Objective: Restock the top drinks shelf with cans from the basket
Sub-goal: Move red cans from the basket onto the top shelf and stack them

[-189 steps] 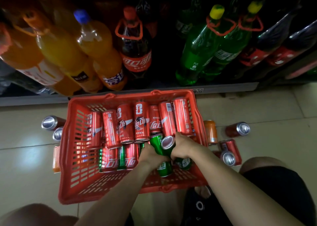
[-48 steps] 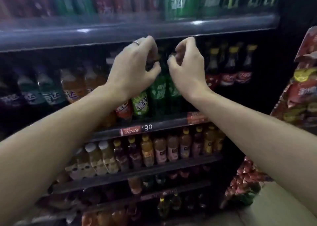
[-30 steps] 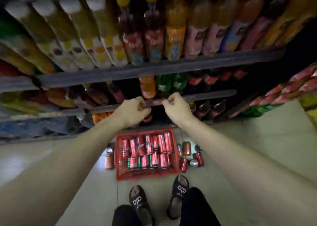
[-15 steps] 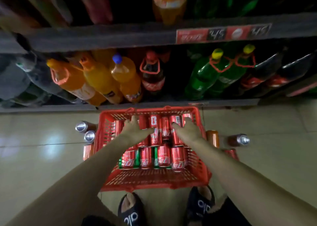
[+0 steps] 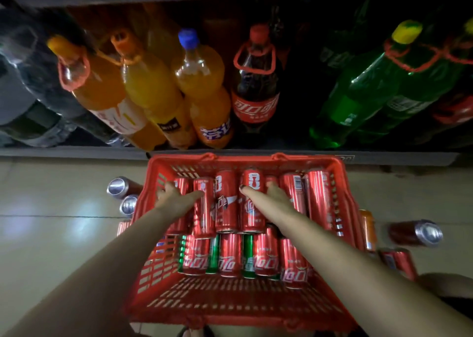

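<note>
Both my left hand [image 5: 176,198] and right hand [image 5: 275,196] lie open-fingered on red cans [image 5: 225,201] along the basket [image 5: 230,308] far edge (smooth, rigid, probably full: grip mid-body).

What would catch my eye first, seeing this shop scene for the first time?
Probably the red basket on the floor, packed with red cans lying in rows. The left hand and the right hand reach onto the far row. Just beyond, big orange bottles and green bottles stand on the lowest shelf.

Basket under my hands

My left hand [image 5: 176,198] and right hand [image 5: 275,196] lie on red slim metal cans [image 5: 226,201] in the red slotted plastic basket [image 5: 230,308]; large plastic bottles [image 5: 256,81] stand beyond them.
</note>
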Demonstrator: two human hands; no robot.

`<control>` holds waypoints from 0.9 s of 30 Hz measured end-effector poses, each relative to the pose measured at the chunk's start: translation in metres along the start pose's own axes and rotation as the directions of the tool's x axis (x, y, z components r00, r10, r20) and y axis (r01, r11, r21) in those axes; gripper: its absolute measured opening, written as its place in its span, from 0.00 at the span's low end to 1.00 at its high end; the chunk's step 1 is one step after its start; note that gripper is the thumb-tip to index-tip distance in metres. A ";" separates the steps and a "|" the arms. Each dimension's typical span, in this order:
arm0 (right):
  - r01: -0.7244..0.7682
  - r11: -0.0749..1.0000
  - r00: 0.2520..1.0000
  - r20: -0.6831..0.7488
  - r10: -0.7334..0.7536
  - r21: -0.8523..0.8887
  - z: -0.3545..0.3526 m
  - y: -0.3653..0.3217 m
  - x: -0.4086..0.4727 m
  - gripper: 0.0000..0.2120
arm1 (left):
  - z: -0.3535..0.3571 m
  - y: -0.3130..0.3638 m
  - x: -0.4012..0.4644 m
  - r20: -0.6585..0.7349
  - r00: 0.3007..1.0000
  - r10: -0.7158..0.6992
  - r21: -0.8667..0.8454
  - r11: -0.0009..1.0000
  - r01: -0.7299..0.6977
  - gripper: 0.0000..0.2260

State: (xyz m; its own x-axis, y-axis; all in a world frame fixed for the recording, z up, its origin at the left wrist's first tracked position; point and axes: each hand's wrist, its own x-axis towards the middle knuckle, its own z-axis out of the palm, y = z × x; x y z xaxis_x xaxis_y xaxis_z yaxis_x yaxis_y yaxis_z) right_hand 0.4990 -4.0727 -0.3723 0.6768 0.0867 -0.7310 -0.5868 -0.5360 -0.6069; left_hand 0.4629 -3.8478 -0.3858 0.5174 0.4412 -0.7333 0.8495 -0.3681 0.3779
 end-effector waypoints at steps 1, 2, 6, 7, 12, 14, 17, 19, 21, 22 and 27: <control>-0.017 0.999 1.000 0.003 0.017 0.030 0.001 0.000 0.001 0.21 | -0.001 -0.004 0.001 0.026 1.000 0.003 -0.038 0.999 -0.002 0.49; -0.029 0.998 1.000 0.008 0.028 0.061 0.002 -0.001 0.001 0.18 | 0.000 -0.007 0.002 0.056 0.998 -0.002 -0.084 0.996 0.007 0.48; -0.038 0.990 0.999 0.009 0.037 0.136 0.012 -0.001 0.005 0.15 | 0.003 -0.010 0.003 0.095 0.995 0.001 -0.105 0.994 0.009 0.50; -0.038 0.990 0.999 0.009 0.037 0.139 0.015 0.000 0.006 0.16 | 0.003 -0.009 0.004 0.098 0.995 -0.002 -0.087 0.996 0.011 0.52; -0.078 0.984 0.997 0.040 0.073 0.158 0.025 0.000 0.008 0.30 | 0.004 -0.009 0.004 0.062 0.998 0.002 -0.027 1.000 -0.001 0.53; -0.079 0.983 0.996 0.059 0.070 0.168 0.026 0.002 0.009 0.29 | 0.005 -0.011 0.005 0.042 0.999 0.015 0.019 1.000 -0.016 0.53; -0.064 0.971 0.996 0.080 0.047 0.228 0.025 0.004 0.012 0.24 | 0.003 -0.013 0.005 0.048 0.999 0.005 0.018 1.000 -0.005 0.51; -0.043 0.973 0.997 0.078 0.026 0.227 0.027 0.003 0.014 0.23 | 0.000 -0.016 0.006 0.085 0.996 0.012 0.009 1.000 -0.013 0.54; -0.030 0.973 0.997 0.078 0.013 0.228 0.029 0.002 0.014 0.24 | -0.002 -0.020 0.005 0.109 0.994 -0.002 0.016 1.000 0.000 0.56; -0.031 0.971 0.997 0.082 0.012 0.237 0.031 0.003 0.014 0.25 | -0.001 -0.022 0.004 0.118 0.993 -0.009 0.024 1.000 0.007 0.54; -0.050 0.946 0.991 0.133 0.008 0.319 0.043 0.007 0.018 0.33 | 0.011 -0.024 -0.010 0.146 0.989 -0.031 0.075 0.997 0.020 0.49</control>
State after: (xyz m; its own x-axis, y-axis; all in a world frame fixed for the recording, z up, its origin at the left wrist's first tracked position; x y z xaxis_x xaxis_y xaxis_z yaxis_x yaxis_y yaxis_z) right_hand 0.4878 -4.0391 -0.4030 0.6069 0.1938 -0.7708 -0.7313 -0.2436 -0.6370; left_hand 0.4363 -3.8528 -0.3936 0.4702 0.3281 -0.8193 0.8497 -0.4192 0.3197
